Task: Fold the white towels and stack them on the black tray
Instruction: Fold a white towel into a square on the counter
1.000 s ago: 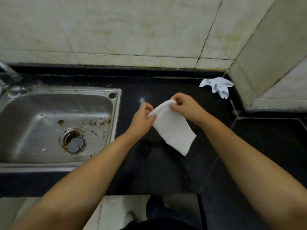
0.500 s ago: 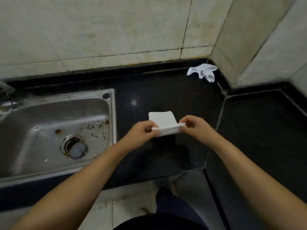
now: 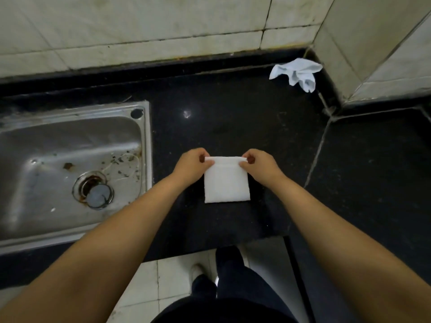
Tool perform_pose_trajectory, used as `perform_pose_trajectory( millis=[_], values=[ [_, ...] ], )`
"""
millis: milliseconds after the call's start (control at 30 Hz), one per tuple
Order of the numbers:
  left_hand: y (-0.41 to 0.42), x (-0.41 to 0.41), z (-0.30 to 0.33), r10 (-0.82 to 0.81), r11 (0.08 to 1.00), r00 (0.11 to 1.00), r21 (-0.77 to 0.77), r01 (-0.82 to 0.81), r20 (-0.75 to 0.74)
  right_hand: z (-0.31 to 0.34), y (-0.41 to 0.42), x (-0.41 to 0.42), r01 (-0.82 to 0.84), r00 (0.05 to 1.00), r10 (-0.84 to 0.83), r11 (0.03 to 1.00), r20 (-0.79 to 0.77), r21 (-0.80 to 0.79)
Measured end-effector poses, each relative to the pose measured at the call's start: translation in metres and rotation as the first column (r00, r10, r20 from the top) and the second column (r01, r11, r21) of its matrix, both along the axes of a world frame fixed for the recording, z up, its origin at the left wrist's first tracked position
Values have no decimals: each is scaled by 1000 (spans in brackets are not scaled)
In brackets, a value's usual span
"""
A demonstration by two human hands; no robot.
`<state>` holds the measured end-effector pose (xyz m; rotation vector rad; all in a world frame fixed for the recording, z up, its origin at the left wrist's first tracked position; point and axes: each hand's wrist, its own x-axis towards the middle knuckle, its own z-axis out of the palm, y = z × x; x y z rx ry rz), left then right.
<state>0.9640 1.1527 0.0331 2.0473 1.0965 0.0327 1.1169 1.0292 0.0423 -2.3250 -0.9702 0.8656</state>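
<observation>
Two far corners of the folded towel (image 3: pixel 226 183) sit pinched in my left hand (image 3: pixel 191 164) and right hand (image 3: pixel 259 164); it looks light, soft and floppy, best held by its corners.

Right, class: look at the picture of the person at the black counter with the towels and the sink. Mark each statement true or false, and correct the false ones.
1. Both hands pinch the far corners of the folded towel. True: the left hand and the right hand each hold one.
2. The crumpled towel lies in the sink. False: it lies on the counter near the wall corner.
3. The folded towel sits to the right of the sink. True.
4. Several folded towels are stacked under the hands. False: only one folded towel shows, and no tray is seen.
</observation>
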Motion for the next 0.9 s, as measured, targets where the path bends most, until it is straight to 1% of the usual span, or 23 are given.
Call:
perform_pose_trajectory(
  millis=[100,133,233,300,333,367,467,500,567,633,667,700,733,767,800,833,900],
  values=[
    [-1,11,-12,-2,997,987,78,15,-161,-15,10,0,-25,997,30,997,64,-79],
    [-4,12,-15,5,994,982,110,16,-189,-17,11,-1,-36,995,44,995,87,-98],
    [-15,7,-15,119,978,982,190,-90,-147,-16,9,1,-34,992,47,993,117,-115],
    [-25,-1,-14,226,959,966,204,-197,-129,-15,3,2,6,994,8,991,110,-131],
    [-30,-5,-14,264,951,953,203,-233,-146,-14,-1,0,7,992,13,987,122,-158],
    [-35,-7,-15,280,948,942,205,-242,-185,-14,-5,-4,-10,987,42,979,153,-201],
    [-48,-4,-19,240,955,918,248,-165,-315,-16,-6,-22,-46,939,148,948,310,-314],
    [-50,-1,-19,234,955,916,255,-153,-327,-16,-3,-27,-43,929,156,946,336,-322],
    [-54,4,-17,236,954,922,251,-161,-307,-16,1,-33,-43,927,158,945,340,-324],
    [-55,5,-13,245,958,943,203,-200,-225,-13,1,-34,-19,947,114,953,301,-301],
    [-56,3,-10,262,961,954,134,-243,-146,-10,-1,-33,20,968,48,964,244,-266],
    [-56,0,-6,286,958,957,28,-285,-54,-6,-4,-32,82,987,-51,974,149,-210],
    [-56,-3,-1,314,946,949,-94,-309,40,-2,-8,-31,164,986,-164,975,10,-150],
    [-56,-5,5,334,931,935,-196,-308,118,2,-13,-31,263,949,-276,959,-152,-101],
    [-55,-7,9,356,914,918,-271,-303,173,6,-18,-31,358,878,-362,931,-314,-73],
    [-55,-9,14,365,899,906,-334,-284,214,10,-25,-33,455,776,-423,889,-468,-49],
    [-60,-15,24,328,883,902,-430,-188,280,19,-49,-46,634,537,-449,773,-714,-9]
  ],
)
